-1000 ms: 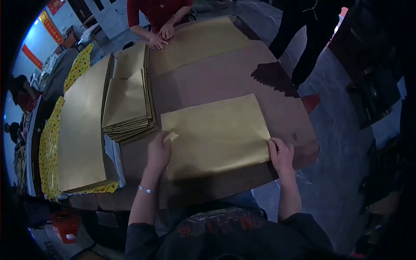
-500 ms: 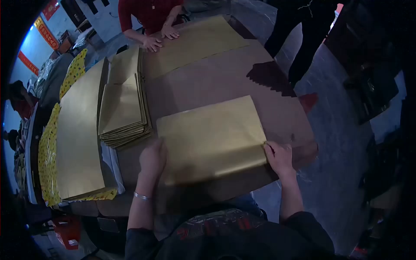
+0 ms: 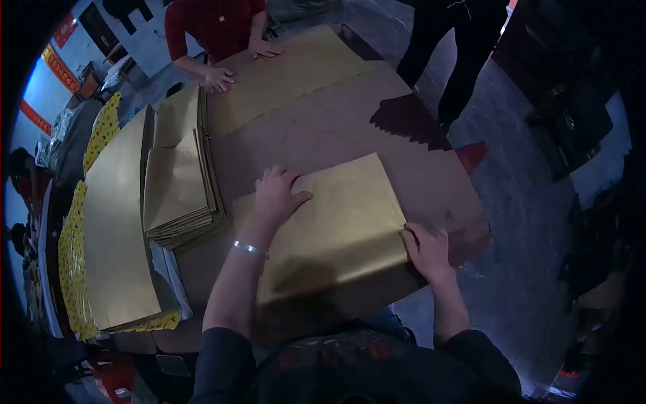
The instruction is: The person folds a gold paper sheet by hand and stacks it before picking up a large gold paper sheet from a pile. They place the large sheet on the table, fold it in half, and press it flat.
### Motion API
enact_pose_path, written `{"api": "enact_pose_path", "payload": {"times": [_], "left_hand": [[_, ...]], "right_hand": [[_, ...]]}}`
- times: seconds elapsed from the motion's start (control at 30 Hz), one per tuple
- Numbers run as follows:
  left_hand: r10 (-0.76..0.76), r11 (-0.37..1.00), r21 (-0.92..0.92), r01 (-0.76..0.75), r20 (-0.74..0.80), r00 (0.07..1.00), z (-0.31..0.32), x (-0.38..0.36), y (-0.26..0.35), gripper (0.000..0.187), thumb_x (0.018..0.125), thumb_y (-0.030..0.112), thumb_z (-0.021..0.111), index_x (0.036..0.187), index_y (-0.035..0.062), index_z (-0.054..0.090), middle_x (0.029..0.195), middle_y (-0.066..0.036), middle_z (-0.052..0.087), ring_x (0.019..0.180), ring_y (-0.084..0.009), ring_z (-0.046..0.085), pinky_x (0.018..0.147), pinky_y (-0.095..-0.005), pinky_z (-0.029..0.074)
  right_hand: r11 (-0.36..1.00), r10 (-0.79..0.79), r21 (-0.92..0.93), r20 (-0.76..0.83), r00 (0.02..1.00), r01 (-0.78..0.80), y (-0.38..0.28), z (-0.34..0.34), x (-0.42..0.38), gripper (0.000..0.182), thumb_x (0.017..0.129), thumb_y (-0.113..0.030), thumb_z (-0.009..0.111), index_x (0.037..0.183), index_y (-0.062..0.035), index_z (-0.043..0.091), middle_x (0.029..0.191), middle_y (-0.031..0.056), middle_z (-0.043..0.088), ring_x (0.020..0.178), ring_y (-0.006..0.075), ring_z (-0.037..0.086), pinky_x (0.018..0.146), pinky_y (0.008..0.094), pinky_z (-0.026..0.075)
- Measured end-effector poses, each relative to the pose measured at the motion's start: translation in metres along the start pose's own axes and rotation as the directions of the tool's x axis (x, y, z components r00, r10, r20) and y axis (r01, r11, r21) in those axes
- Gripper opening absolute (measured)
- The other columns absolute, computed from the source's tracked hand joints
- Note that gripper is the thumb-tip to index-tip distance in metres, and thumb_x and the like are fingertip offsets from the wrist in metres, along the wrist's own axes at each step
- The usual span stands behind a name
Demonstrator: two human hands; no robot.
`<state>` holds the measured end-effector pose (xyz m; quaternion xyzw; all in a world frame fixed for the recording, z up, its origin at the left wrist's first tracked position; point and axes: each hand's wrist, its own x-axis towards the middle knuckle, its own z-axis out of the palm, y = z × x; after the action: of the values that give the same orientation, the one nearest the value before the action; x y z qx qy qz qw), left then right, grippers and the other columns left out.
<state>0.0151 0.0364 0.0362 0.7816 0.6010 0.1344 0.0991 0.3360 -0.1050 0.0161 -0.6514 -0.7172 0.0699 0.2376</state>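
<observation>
A gold paper sheet [image 3: 343, 215], folded over with a rounded bend along its near side, lies on the brown-covered table [image 3: 303, 141] before me. My right hand [image 3: 428, 253] pinches its right edge near the bend, thumb towards the paper. Over the sheet's far left part is my left hand [image 3: 277, 194], thumb and fingers apart, its fingertips around the far edge. A bracelet [image 3: 247, 247] circles my left wrist. To the left sits a stack of folded gold paper [image 3: 178, 195].
Large flat gold sheets [image 3: 118, 229] rest on yellow patterned wrapping [image 3: 70, 269] at the left. Across the table, a person in red has both hands [image 3: 219, 79] on another gold sheet [image 3: 289, 74]. Another person's dark-clad legs [image 3: 457, 60] stand at the far right corner.
My left hand has left the sheet's near left side and moved up and right to its far edge, fingers spreading. My right hand keeps its hold. The view has shifted slightly.
</observation>
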Motion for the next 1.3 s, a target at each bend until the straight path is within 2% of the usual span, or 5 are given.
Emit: {"api": "enact_pose_path", "payload": {"times": [0.73,0.97,1.03,1.07,1.3], "left_hand": [[0.007,0.988,-0.157,0.007,0.086,0.996,-0.002,-0.006,-0.005,0.039,0.07,0.03,0.081,0.102,0.0094,0.071,0.099,-0.01,0.065,0.099,-0.0317,0.058,0.087,-0.0434,0.049],[0.081,0.988,-0.128,-0.08,0.003,0.997,0.005,-0.011,-0.015,0.041,0.071,0.034,0.081,0.103,0.0114,0.071,0.099,-0.009,0.064,0.1,-0.0303,0.058,0.085,-0.0425,0.049],[0.097,0.987,-0.123,-0.101,-0.037,0.995,0.013,-0.013,-0.02,0.04,0.073,0.037,0.079,0.104,0.0128,0.071,0.1,-0.008,0.062,0.101,-0.0305,0.056,0.085,-0.0428,0.047],[0.111,0.987,-0.108,-0.117,-0.057,0.992,0.015,-0.015,-0.021,0.04,0.073,0.038,0.079,0.104,0.013,0.071,0.101,-0.008,0.061,0.102,-0.0304,0.056,0.086,-0.0428,0.047],[0.253,0.961,-0.083,-0.263,-0.111,0.961,0.016,-0.063,0.001,0.039,0.076,0.034,0.076,0.106,0.0109,0.066,0.113,-0.007,0.057,0.11,-0.027,0.052,0.089,-0.0427,0.041]], "right_hand": [[0.999,-0.003,-0.041,0.193,0.981,0.011,-0.006,-0.019,0.006,0.023,0.088,-0.03,0.063,0.09,-0.0073,0.066,0.077,0.0115,0.068,0.074,0.0294,0.065,0.08,0.0434,0.043],[0.973,-0.216,-0.023,0.263,0.94,0.23,-0.039,-0.006,0.093,0.032,0.087,-0.024,0.066,0.113,-0.0065,0.063,0.114,0.0135,0.062,0.107,0.0341,0.058,0.099,0.05,0.043],[0.845,-0.526,0.031,0.22,0.821,0.533,-0.052,0.024,0.12,0.036,0.089,-0.022,0.064,0.122,-0.0062,0.059,0.128,0.016,0.055,0.126,0.0344,0.048,0.107,0.0524,0.037],[0.812,-0.544,-0.045,0.306,0.782,0.582,-0.058,0.033,0.129,0.042,0.092,-0.027,0.062,0.128,-0.0071,0.054,0.14,0.0162,0.046,0.138,0.0349,0.036,0.112,0.0531,0.031],[0.869,-0.341,-0.183,0.452,0.824,0.46,-0.053,0.071,0.145,0.053,0.1,-0.041,0.046,0.144,-0.0131,0.043,0.153,0.0139,0.033,0.145,0.0331,0.023,0.116,0.0565,0.021]]}}
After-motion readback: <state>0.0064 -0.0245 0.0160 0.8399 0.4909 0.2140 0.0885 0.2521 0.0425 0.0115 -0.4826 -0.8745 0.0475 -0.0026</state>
